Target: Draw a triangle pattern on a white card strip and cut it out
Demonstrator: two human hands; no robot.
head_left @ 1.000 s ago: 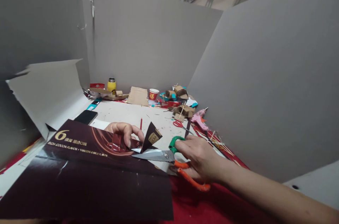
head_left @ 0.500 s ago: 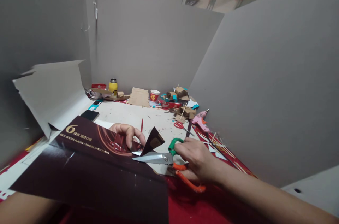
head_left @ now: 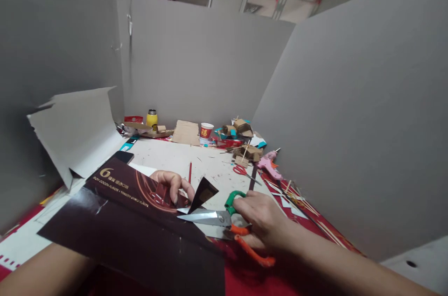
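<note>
A large dark brown printed card (head_left: 140, 226) with gold lettering lies tilted across the front. My left hand (head_left: 174, 185) grips its far edge, fingers bent over the top, while the forearm passes underneath. In my right hand (head_left: 262, 219) are big scissors (head_left: 210, 218) with one green and one orange handle. Their blades point left and are slightly apart, with the card between them. A cut flap (head_left: 204, 194) of the card stands up just above the blades, beside my left fingertips.
A folded white card (head_left: 79, 132) stands at the left. Behind are a yellow bottle (head_left: 151, 119), a paper cup (head_left: 206, 131) and cardboard pieces (head_left: 243, 129). Red scissors (head_left: 241, 171), a red pencil (head_left: 190, 172) and a pink glue gun (head_left: 270, 165) lie on the table. Grey partitions (head_left: 196, 62) surround it.
The whole view has shifted, so most things appear slightly lower and further right. Both hands keep their holds, and the scissors remain at nearly the same place on the card.
</note>
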